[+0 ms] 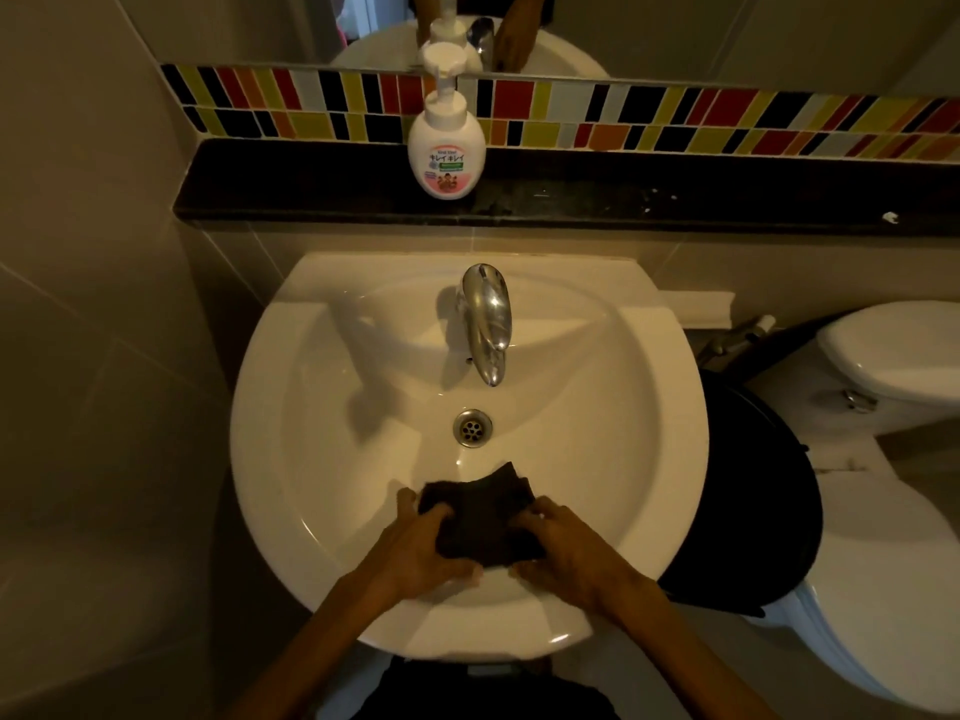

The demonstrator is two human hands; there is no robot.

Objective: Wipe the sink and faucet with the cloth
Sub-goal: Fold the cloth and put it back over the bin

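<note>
A round white sink [291,418] fills the middle of the view, with a chrome faucet [485,319] at its back and a metal drain [472,427] in the bowl. A dark cloth [483,517] is held over the near slope of the bowl. My left hand [421,550] grips its left side and my right hand [563,550] grips its right side. The far edge of the cloth sticks out toward the drain; its near part is hidden between my hands.
A white pump soap bottle [447,148] stands on a black ledge [675,194] behind the sink, under a coloured tile strip and a mirror. A white toilet [893,356] and a dark round bin [748,485] sit to the right. Tiled wall on the left.
</note>
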